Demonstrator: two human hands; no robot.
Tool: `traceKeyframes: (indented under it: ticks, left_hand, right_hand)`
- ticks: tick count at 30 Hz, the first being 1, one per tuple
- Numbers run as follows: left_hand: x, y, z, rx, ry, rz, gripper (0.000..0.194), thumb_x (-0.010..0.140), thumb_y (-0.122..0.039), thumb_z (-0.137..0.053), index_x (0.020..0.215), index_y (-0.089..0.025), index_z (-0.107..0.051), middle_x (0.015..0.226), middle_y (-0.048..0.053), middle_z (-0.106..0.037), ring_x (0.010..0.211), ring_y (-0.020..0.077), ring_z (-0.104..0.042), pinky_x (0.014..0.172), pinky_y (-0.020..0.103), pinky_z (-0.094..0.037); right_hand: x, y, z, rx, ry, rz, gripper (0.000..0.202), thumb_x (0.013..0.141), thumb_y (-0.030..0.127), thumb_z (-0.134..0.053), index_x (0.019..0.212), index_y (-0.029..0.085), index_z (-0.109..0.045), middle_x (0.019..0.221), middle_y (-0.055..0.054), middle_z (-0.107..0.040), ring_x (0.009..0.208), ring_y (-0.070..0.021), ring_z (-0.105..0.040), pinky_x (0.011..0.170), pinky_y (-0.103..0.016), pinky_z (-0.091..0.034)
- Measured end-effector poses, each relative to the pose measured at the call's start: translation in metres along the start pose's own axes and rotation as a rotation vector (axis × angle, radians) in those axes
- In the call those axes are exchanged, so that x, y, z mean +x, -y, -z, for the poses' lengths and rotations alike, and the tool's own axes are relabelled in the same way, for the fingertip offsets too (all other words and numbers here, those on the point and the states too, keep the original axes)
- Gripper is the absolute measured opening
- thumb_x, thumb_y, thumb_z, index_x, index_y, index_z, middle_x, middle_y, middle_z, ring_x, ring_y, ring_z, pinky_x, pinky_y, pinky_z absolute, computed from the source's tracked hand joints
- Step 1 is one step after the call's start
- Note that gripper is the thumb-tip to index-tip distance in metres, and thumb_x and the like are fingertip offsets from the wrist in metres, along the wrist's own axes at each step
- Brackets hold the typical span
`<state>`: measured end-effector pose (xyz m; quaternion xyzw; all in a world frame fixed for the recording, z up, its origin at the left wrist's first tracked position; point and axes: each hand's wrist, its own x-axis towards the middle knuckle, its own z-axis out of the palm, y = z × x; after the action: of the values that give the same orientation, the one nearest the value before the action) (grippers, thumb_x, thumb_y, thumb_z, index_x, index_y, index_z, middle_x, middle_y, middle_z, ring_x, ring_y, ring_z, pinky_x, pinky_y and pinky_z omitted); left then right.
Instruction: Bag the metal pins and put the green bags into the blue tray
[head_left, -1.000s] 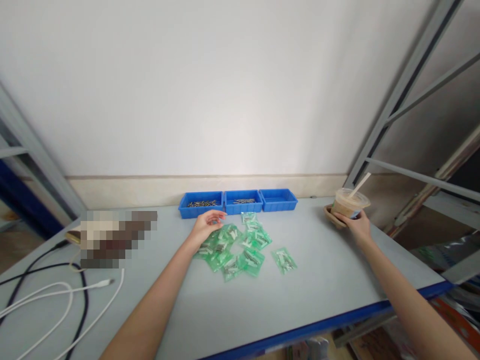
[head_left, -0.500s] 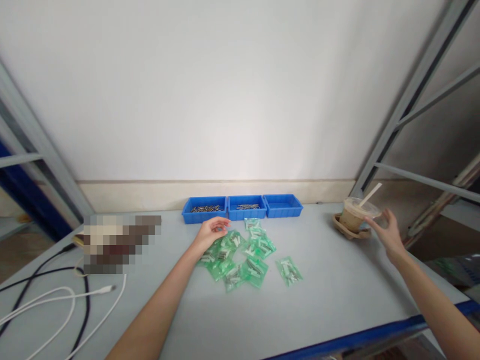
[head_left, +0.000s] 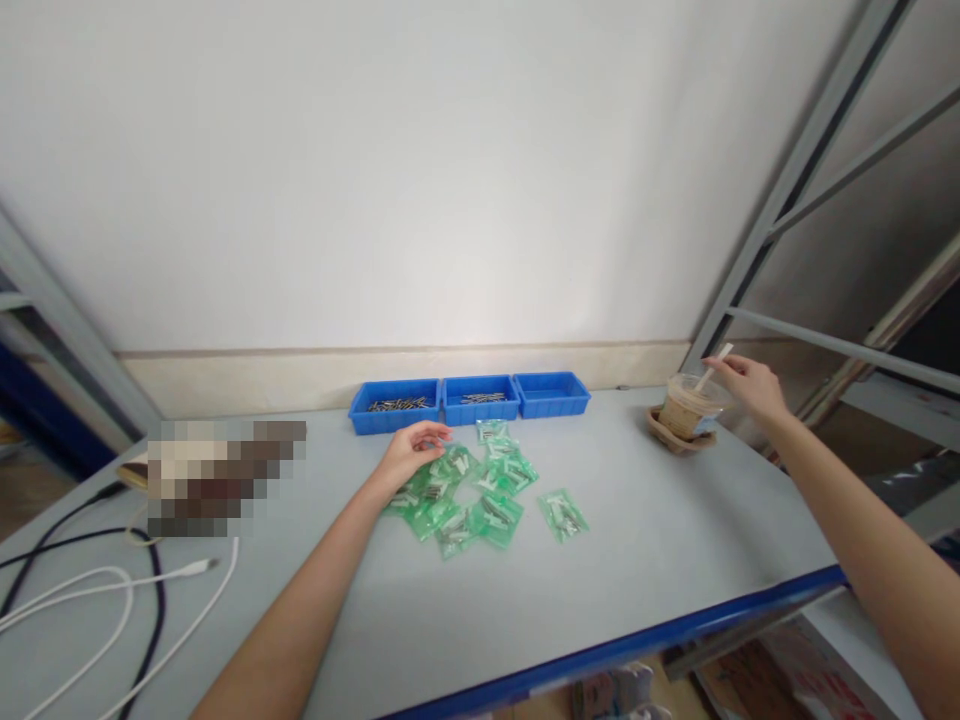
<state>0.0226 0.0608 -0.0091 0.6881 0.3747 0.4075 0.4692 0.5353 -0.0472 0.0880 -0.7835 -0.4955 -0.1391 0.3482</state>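
My right hand (head_left: 750,385) pinches the top of a pale straw (head_left: 712,368) that stands in a lidded plastic cup (head_left: 681,408) of light brown drink. The cup sits in a brown cardboard holder (head_left: 669,436) at the table's right. My left hand (head_left: 411,452) rests at the upper left of a pile of green plastic packets (head_left: 442,495), its fingers curled and apart, with nothing seen in them. One green packet (head_left: 563,514) lies by itself to the right of the pile.
Behind the packets stand three blue bins in a row: the left (head_left: 395,405) and middle (head_left: 480,399) hold small metal pieces, the right (head_left: 551,394) shows none. Black and white cables (head_left: 112,590) and a blurred-out object (head_left: 217,475) lie at the left. Grey metal racks flank the table.
My right hand has moved from beside the cup up to the straw and closed on it. The straw leans a little differently. My left hand has stayed by the pile while the view shifted slightly.
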Motion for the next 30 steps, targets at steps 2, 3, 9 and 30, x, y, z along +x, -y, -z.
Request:
traceKeyframes:
  ticks: [2,3,9,30]
  left_hand:
    - [0.0,0.0,0.0,0.009,0.006,0.002,0.034,0.052,-0.025,-0.067,0.083,-0.014,-0.061,0.084,0.008,-0.066,0.074,0.0185,-0.059,0.064,0.027,-0.044]
    - [0.0,0.001,0.0,0.015,0.01,0.002,0.034,0.052,-0.025,-0.067,0.083,-0.014,-0.061,0.084,0.008,-0.066,0.075,0.0187,-0.059,0.065,0.027,-0.044]
    - [0.0,-0.002,0.0,0.053,0.034,0.002,0.033,0.053,-0.026,-0.066,0.083,-0.014,-0.062,0.085,0.008,-0.067,0.076,0.0194,-0.059,0.066,0.028,-0.045]
    - [-0.002,-0.01,-0.001,0.163,-0.03,-0.056,0.028,0.057,-0.035,-0.069,0.078,-0.016,-0.066,0.077,0.006,-0.068,0.068,0.0191,-0.059,0.059,0.026,-0.044]
  right_hand:
    - [0.004,0.005,0.001,0.017,-0.006,-0.058,0.044,0.078,0.054,-0.039,0.078,0.016,-0.062,0.073,-0.013,-0.064,0.064,-0.023,-0.055,0.056,-0.032,-0.038]
    - [0.005,0.007,0.002,0.006,-0.011,-0.053,0.042,0.079,0.053,-0.038,0.073,0.017,-0.061,0.07,-0.012,-0.063,0.062,-0.0216,-0.053,0.056,-0.032,-0.036]
    - [0.011,0.005,0.003,-0.193,0.012,0.164,0.039,0.082,0.046,-0.034,0.058,0.02,-0.048,0.061,-0.009,-0.059,0.057,-0.0186,-0.05,0.06,-0.031,-0.034]
    - [-0.003,0.012,-0.006,-0.245,-0.031,0.391,0.033,0.085,0.036,-0.031,0.064,0.018,-0.05,0.062,-0.008,-0.06,0.056,-0.0177,-0.053,0.056,-0.027,-0.032]
